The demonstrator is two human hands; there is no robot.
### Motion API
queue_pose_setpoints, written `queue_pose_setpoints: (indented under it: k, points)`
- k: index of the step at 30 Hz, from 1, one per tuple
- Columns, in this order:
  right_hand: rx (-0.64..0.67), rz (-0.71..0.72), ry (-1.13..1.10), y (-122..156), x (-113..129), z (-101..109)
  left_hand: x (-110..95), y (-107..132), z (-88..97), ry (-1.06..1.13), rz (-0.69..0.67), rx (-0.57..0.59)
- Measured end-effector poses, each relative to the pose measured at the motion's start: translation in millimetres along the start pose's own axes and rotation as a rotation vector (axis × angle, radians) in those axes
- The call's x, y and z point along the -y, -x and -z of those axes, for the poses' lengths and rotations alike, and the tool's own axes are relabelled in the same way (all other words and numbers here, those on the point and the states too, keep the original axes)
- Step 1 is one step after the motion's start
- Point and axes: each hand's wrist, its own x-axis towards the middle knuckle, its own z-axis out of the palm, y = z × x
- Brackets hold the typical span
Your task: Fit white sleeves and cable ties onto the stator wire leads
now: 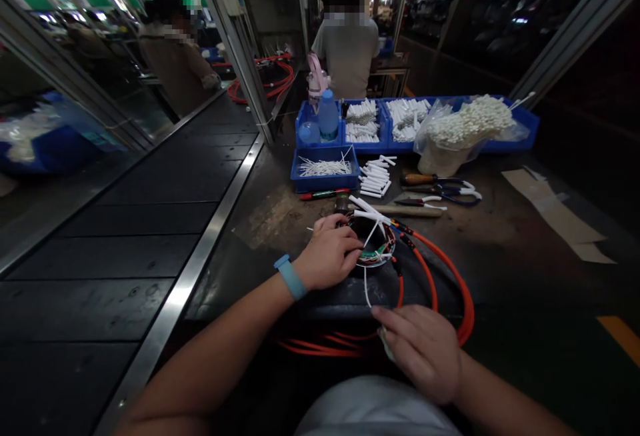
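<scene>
A round wound coil ring [370, 259], seemingly a motor stator, lies near the front edge of the dark workbench, with coloured wires inside its rim. My left hand [330, 253], a blue band at its wrist, is closed over the ring's left side, fingers bent into it. From the ring's near side a thin white cord [366, 286] runs down to my right hand [420, 349], which pinches its end between thumb and fingers. White sleeves [367, 209] stick out at the ring's far side. Thick orange cables [463, 283] leave it and loop around to the right, hanging below the bench edge.
Behind the ring lie a mallet [415, 211], pliers and scissors [460, 191], a red marker [325, 194] and loose white tubes [375, 177]. Blue bins [325, 183] line the back. A conveyor [145, 243] runs along the left; cardboard [555, 209] lies right. Two people are beyond.
</scene>
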Motion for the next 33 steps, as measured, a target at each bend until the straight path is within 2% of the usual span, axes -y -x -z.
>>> queue_pose_setpoints:
  k: [3,5,8,10,12,14,17,20,22,25,28,33]
  points:
    - [-0.032,-0.076,-0.165,5,16,5,1,1,1.1,-0.013,-0.024,-0.002]
    - [-0.042,-0.077,-0.156,7,16,1,0,-1,1.8,-0.046,-0.027,-0.013]
    - [-0.009,-0.111,-0.062,4,-1,-11,-2,-6,1.3,-0.045,-0.01,-0.022]
    - [0.005,-0.169,-0.053,1,-16,-21,-2,-7,-2.1,0.036,0.028,-0.031]
    - [-0.033,-0.326,-0.15,-4,-29,-29,-1,-4,-8.3,0.16,0.077,-0.081]
    - [-0.094,-0.548,-0.307,-7,-36,-33,1,0,-15.7,0.252,0.087,-0.175]
    - [-0.129,-0.73,-0.498,-9,-38,-36,2,5,-22.2,0.255,-0.044,-0.28]
    - [-0.132,-0.768,-0.606,-9,-38,-35,3,6,-20.2,0.123,-0.197,-0.315]
    - [-0.145,-0.787,-0.674,-8,-38,-35,5,4,-17.0,0.002,-0.247,-0.339]
    - [-0.165,-0.809,-0.721,-8,-37,-35,9,2,-14.5,-0.098,-0.261,-0.381]
    - [-0.16,-0.79,-0.703,-8,-38,-36,10,3,-15.2,-0.105,-0.266,-0.427]
    - [-0.167,-0.799,-0.669,-7,-38,-37,4,4,-15.6,-0.131,-0.331,-0.465]
